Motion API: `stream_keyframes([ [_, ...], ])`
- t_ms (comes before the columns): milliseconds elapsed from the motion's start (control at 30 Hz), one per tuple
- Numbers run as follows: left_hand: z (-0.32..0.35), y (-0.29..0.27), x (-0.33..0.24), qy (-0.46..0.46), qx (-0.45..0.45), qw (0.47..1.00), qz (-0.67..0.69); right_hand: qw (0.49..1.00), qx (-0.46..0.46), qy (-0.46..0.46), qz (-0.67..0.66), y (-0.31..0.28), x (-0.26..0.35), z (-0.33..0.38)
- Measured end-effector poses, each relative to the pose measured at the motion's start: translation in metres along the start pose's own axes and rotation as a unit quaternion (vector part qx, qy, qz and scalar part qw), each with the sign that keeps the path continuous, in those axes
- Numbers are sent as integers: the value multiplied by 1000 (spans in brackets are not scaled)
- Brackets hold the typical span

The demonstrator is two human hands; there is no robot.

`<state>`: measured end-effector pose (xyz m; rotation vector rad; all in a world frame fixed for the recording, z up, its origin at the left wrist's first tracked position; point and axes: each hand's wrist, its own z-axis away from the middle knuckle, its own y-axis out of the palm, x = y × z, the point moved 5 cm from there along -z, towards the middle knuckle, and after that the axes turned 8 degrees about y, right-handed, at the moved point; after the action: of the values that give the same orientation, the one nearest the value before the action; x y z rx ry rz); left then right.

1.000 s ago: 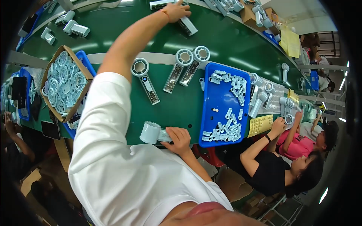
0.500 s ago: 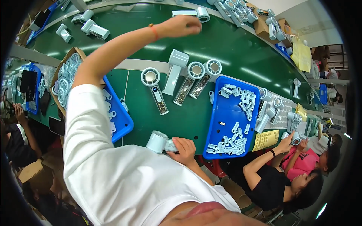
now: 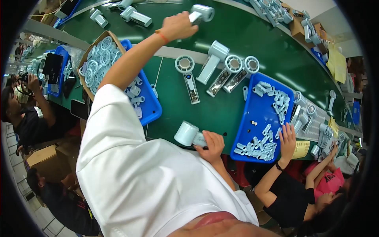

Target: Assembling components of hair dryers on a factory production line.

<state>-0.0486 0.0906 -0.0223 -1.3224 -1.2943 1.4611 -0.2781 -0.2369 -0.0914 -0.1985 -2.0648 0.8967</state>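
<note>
Stretched across to the far green belt, my left hand [image 3: 179, 27] has its fingers closed around the handle of a pale blue handheld fan [image 3: 204, 13]. The fan's round head points away to the right. Near my body, my right hand [image 3: 213, 145] grips the handle of another handheld fan [image 3: 186, 133], whose head rests at the table's near edge. Between them on the bench stands a row of fans: one with its handle open [image 3: 189, 81], a closed one [image 3: 213, 61], and two more open-handled fans [image 3: 225, 75] [image 3: 242, 73] showing their inner parts.
A blue tray [image 3: 245, 130] of small pale parts lies right, with a co-worker's hand [image 3: 288, 144] at its edge. Left are a cardboard box [image 3: 87, 59] of ring-shaped grilles and another blue tray [image 3: 152, 112]. More fans [image 3: 136, 17] lie on the belt [image 3: 166, 10].
My left hand has come down onto the far fan and closed on its handle. The co-worker's hand has reached to the right tray. The view has shifted; my right hand keeps its fan.
</note>
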Motion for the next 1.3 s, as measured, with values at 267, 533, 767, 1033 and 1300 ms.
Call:
stream_keyframes([
  [267, 163, 6, 17, -51, 46, 993, -92, 873, 93, 242, -413, -6, -23, -8],
  [533, 279, 10, -114, 65, 129, 818, 557, 768, 143, 317, -538, 9, 9, -29],
  [767, 299, 47, -129, 95, 145, 840, 514, 826, 222, 364, -370, -6, 18, -30],
  [1033, 297, 42, -130, 91, 108, 852, 504, 907, 169, 360, -141, -6, 15, -35],
  [1300, 300, 42, -130, 119, 41, 885, 449, 845, 197, 365, -337, -5, 20, -29],
])
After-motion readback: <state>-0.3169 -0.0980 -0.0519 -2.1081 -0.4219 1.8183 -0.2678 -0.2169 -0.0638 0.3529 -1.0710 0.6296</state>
